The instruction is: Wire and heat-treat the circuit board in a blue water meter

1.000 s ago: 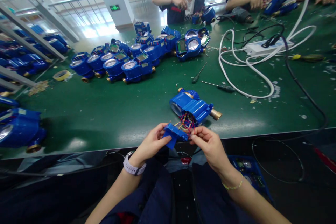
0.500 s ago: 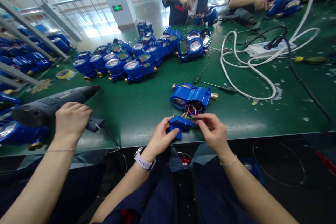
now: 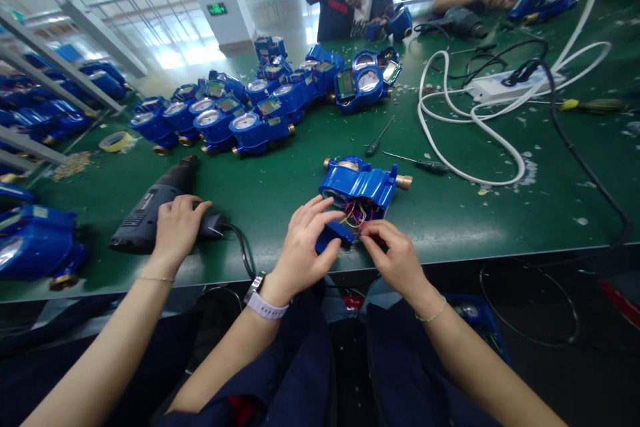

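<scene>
Near the table's front edge a blue water meter [image 3: 357,180] lies with its wiring compartment toward me, red and yellow wires [image 3: 356,213] coming out of it. A small blue cover [image 3: 334,235] rests just in front of those wires. Over this cover my left hand [image 3: 305,243], wearing a watch, has its fingers stretched and spread, the thumb beside the cover's near side. My right hand [image 3: 393,247] pinches the red wire ends between thumb and forefinger at the cover's right; the exact tips are partly hidden.
At left, a co-worker's hand [image 3: 177,227] rests on a heat gun [image 3: 150,210]. Several blue meters [image 3: 260,127] stand behind. Screwdrivers [image 3: 423,163] lie beyond my meter. A white power strip [image 3: 510,87] with looping cable is at right. Co-workers sit across the table.
My left hand has loosened from the blue cover and spread its fingers above it. The cover has shifted toward the meter. The co-worker's hand has laid the heat gun down on the table.
</scene>
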Demonstrator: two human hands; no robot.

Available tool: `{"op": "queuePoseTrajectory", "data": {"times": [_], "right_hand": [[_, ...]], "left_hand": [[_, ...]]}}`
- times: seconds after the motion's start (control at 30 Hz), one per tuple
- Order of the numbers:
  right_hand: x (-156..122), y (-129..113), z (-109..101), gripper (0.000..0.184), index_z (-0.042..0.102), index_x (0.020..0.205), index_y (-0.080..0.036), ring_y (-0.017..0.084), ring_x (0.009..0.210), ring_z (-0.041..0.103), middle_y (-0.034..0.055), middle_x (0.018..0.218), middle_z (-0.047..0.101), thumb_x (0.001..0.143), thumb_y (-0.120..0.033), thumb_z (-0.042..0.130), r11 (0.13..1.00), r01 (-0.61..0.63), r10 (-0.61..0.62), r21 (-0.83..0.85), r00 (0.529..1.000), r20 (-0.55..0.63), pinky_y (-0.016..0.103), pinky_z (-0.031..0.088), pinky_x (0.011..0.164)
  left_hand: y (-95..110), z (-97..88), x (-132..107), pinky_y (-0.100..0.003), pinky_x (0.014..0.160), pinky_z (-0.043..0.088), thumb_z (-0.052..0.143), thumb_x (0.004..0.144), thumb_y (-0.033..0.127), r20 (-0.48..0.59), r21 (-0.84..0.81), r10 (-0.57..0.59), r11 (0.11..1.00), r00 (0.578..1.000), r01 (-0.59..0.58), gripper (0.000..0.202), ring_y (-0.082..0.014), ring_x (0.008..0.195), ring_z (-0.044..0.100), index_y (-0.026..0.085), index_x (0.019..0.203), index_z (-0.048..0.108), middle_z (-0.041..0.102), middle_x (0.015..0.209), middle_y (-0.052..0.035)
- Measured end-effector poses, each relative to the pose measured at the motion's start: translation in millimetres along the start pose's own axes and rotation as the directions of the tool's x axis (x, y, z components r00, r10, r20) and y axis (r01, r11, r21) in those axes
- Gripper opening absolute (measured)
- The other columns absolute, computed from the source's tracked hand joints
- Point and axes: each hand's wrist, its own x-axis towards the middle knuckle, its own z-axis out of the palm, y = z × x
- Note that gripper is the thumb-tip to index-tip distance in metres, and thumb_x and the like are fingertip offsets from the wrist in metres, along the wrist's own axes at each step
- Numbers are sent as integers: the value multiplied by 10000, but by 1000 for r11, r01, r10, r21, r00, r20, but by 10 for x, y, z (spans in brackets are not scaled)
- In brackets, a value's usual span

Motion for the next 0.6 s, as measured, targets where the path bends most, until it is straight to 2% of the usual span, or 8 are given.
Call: {"op": "queuePoseTrajectory", "data": {"times": [0.07, 0.1, 0.2, 0.3, 0.43, 0.6], "right_hand": [[20, -30, -4, 96, 593, 842, -190, 208, 872, 596, 70, 905, 592, 910, -179, 527, 998, 48, -49, -30, 999, -3, 326, 489, 766], [30, -42, -8, 97, 592, 847, -192, 211, 880, 587, 73, 912, 573, 913, -178, 522, 997, 69, -69, -46, 998, -7, 329, 488, 769], [67, -68, -28, 100, 591, 861, -196, 202, 859, 574, 66, 906, 542, 918, -166, 515, 989, 121, -123, -88, 992, -16, 319, 483, 752], [121, -86, -50, 103, 578, 857, -197, 190, 819, 569, 58, 887, 542, 920, -153, 509, 980, 163, -167, -110, 986, -25, 302, 477, 718], [167, -98, -63, 108, 564, 853, -194, 186, 810, 571, 55, 856, 559, 921, -134, 505, 972, 206, -209, -112, 978, -22, 297, 474, 706], [151, -87, -75, 82, 567, 858, -183, 176, 808, 581, 53, 865, 582, 917, -129, 550, 967, 236, -235, -96, 972, 18, 289, 475, 714]], "left_hand": [[117, -18, 102, -531, 1153, 260, 562, 866, 235, 73, 129, 58, 989, 996, -67, 178, -280, 1416, 330, 223, 1015, 659, 543, 1395, -73], [160, -18, 151, -546, 1156, 242, 561, 878, 258, 106, 179, 58, 981, 993, -77, 138, -288, 1422, 318, 220, 938, 680, 554, 1389, -66], [216, 6, 268, -567, 1154, 222, 569, 889, 299, 134, 239, 39, 969, 990, -70, 168, -302, 1423, 313, 209, 835, 700, 555, 1392, -61], [199, 56, 328, -510, 1129, 291, 597, 873, 279, 82, 179, 42, 982, 996, -56, 148, -277, 1367, 383, 212, 811, 714, 614, 1297, -54], [161, 137, 345, -403, 996, 417, 622, 849, 227, 12, 56, -15, 998, 1000, 15, 130, -222, 1124, 529, 205, 758, 712, 667, 1028, -47], [135, 195, 323, -371, 963, 410, 645, 821, 177, 14, -70, -124, 990, 992, 124, 152, -203, 1049, 540, 191, 674, 681, 669, 968, -32]]}}
